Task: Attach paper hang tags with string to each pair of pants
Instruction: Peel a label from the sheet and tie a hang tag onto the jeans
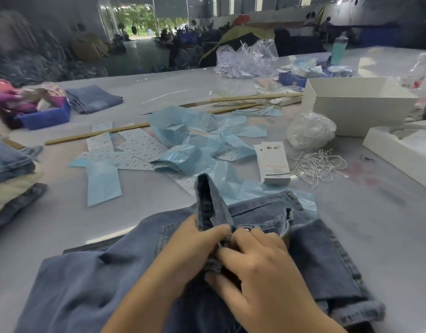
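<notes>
Big workshop hall behind, dim and blurred, with a wide grey table (pixel 375 212) in front. Near the front edge, at the middle: one pair of jeans (pixel 87 284), laid flat with the waist turned away from the person, probably so that the button area stays within easy reach. Left hand (pixel 183 251) curled around a raised fold of the waistband, lifting it off the table. Right hand (pixel 260 265) with fingers bent, pinching the denim just beside the left one, close to the metal button; whether a string is already between the fingers, cannot tell. Likely step: opening a loop or buttonhole for the string.

Further in, right of the middle: stack of white hang tags (pixel 274 162), and touching almost its right side a loose heap of white strings (pixel 317 164), both kept near for quick taking. Behind the strings, a clear bag (pixel 310 131) with more of them. Blue plastic wrappers (pixel 202 131) and sticker sheets (pixel 140 145) scattered across the middle. At the left edge, folded jeans in a pile (pixel 10 164), maybe waiting or finished.
</notes>
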Available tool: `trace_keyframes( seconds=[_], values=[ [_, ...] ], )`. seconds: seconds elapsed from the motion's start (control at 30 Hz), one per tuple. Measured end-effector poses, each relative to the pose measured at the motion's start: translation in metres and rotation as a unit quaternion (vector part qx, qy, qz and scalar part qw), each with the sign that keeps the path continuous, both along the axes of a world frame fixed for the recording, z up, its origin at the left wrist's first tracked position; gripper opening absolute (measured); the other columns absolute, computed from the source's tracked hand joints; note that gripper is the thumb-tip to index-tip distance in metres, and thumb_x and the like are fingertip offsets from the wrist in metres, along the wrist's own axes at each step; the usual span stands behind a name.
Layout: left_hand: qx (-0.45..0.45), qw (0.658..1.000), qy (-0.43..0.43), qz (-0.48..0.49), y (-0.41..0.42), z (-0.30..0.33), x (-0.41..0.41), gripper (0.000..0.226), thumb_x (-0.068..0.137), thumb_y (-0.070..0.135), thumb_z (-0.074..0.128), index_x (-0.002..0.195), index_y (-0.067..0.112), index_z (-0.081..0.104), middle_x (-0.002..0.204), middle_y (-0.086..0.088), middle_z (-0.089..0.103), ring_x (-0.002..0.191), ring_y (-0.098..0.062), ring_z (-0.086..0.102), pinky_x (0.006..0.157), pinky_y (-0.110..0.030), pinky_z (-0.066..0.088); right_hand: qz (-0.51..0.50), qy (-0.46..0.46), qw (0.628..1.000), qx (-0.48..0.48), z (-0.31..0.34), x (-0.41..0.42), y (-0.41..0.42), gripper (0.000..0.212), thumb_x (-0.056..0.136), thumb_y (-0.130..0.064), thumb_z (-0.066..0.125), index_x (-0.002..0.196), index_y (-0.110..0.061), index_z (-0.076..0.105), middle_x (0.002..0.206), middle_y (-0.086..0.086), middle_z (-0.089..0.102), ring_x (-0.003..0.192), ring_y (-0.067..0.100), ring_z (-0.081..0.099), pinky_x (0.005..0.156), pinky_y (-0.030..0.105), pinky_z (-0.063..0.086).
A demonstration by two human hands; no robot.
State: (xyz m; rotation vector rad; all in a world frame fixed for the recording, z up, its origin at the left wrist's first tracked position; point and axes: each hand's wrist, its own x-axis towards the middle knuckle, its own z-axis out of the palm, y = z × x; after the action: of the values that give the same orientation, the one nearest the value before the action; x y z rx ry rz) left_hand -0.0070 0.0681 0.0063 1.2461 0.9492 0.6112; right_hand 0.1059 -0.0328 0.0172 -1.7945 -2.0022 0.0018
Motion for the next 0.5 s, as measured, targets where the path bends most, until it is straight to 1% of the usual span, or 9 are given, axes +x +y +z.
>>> trace_keyframes(
  seconds=[0.07, 0.13, 0.17, 0.23, 0.3, 0.33, 0.37, 0.43, 0.5],
  values=[
    [-0.042, 0.999, -0.010, -0.001, -0.004, -0.009, -0.013, 0.015, 0.080, 0.017, 0.072, 0.094, 0.011, 0.073, 0.091, -0.014, 0.075, 0.075, -0.023, 0.070, 0.068, -0.038, 0.058, 0.011, 0.132, 0.991, -0.029, 0.005, 0.006, 0.000, 0.035, 0.090, -0.058, 0.039, 0.070, -0.033, 0.053, 0.071, -0.010, 0.050, 0.070, 0.008, 0.051, 0.069, 0.034, 0.040],
    [-0.076, 0.995, -0.066, 0.002, -0.005, -0.012, -0.021, 0.015, 0.083, 0.018, 0.067, 0.092, 0.011, 0.076, 0.091, -0.015, 0.075, 0.072, -0.023, 0.071, 0.061, -0.036, 0.058, -0.022, 0.235, 0.970, -0.057, 0.010, 0.017, 0.001, 0.043, 0.091, -0.059, 0.036, 0.069, -0.025, 0.051, 0.070, -0.008, 0.051, 0.066, 0.008, 0.051, 0.063, 0.031, 0.039],
    [-0.076, 0.993, -0.091, -0.005, -0.005, -0.012, -0.023, 0.016, 0.081, 0.019, 0.066, 0.090, 0.013, 0.078, 0.092, -0.015, 0.075, 0.072, -0.024, 0.072, 0.061, -0.036, 0.058, -0.053, 0.231, 0.970, -0.053, 0.012, 0.024, 0.002, 0.042, 0.089, -0.059, 0.042, 0.069, -0.023, 0.053, 0.070, -0.010, 0.054, 0.066, 0.007, 0.053, 0.059, 0.027, 0.037],
    [-0.054, 0.992, -0.113, -0.020, -0.007, -0.010, -0.020, 0.017, 0.077, 0.013, 0.072, 0.094, 0.015, 0.077, 0.097, -0.017, 0.075, 0.079, -0.026, 0.072, 0.068, -0.042, 0.060, -0.117, 0.189, 0.972, -0.076, 0.016, 0.036, 0.009, 0.027, 0.079, -0.058, 0.060, 0.076, -0.032, 0.055, 0.071, -0.016, 0.058, 0.067, -0.001, 0.055, 0.055, 0.018, 0.034],
    [-0.027, 0.993, -0.108, -0.024, -0.008, -0.011, -0.013, 0.022, 0.077, 0.011, 0.066, 0.094, 0.020, 0.076, 0.097, -0.014, 0.075, 0.079, -0.024, 0.073, 0.069, -0.042, 0.060, -0.146, 0.177, 0.960, -0.162, 0.019, 0.048, 0.018, 0.040, 0.068, -0.061, 0.069, 0.091, -0.041, 0.043, 0.081, -0.021, 0.057, 0.071, -0.006, 0.054, 0.059, 0.017, 0.036],
    [-0.019, 0.995, -0.095, -0.017, -0.009, -0.010, -0.009, 0.024, 0.075, 0.013, 0.061, 0.091, 0.023, 0.076, 0.093, -0.013, 0.076, 0.076, -0.022, 0.072, 0.067, -0.041, 0.059, -0.142, 0.195, 0.949, -0.205, 0.020, 0.054, 0.024, 0.047, 0.066, -0.061, 0.072, 0.096, -0.046, 0.038, 0.088, -0.023, 0.056, 0.077, -0.007, 0.054, 0.064, 0.018, 0.039],
    [-0.016, 0.997, -0.081, -0.008, -0.009, -0.010, -0.005, 0.025, 0.073, 0.014, 0.059, 0.087, 0.025, 0.076, 0.090, -0.012, 0.076, 0.074, -0.022, 0.071, 0.067, -0.043, 0.059, -0.126, 0.234, 0.935, -0.234, 0.021, 0.058, 0.030, 0.048, 0.067, -0.056, 0.075, 0.099, -0.047, 0.040, 0.093, -0.023, 0.057, 0.083, -0.005, 0.056, 0.072, 0.023, 0.045],
    [-0.015, 0.998, -0.049, 0.029, -0.009, -0.010, 0.001, 0.023, 0.069, 0.018, 0.059, 0.085, 0.025, 0.074, 0.085, -0.011, 0.075, 0.071, -0.022, 0.070, 0.070, -0.049, 0.060, -0.075, 0.326, 0.910, -0.245, 0.019, 0.063, 0.040, 0.028, 0.073, -0.036, 0.076, 0.097, -0.036, 0.062, 0.091, -0.012, 0.071, 0.087, 0.009, 0.068, 0.086, 0.039, 0.053],
    [0.061, 0.992, 0.028, 0.103, -0.009, -0.012, 0.004, 0.024, 0.069, 0.027, 0.065, 0.094, 0.025, 0.063, 0.082, 0.000, 0.073, 0.069, -0.013, 0.068, 0.066, -0.045, 0.060, -0.053, 0.390, 0.892, -0.221, 0.014, 0.064, 0.042, 0.016, 0.081, -0.014, 0.071, 0.092, -0.026, 0.072, 0.085, 0.000, 0.076, 0.083, 0.024, 0.073, 0.087, 0.050, 0.055]
  ],
)
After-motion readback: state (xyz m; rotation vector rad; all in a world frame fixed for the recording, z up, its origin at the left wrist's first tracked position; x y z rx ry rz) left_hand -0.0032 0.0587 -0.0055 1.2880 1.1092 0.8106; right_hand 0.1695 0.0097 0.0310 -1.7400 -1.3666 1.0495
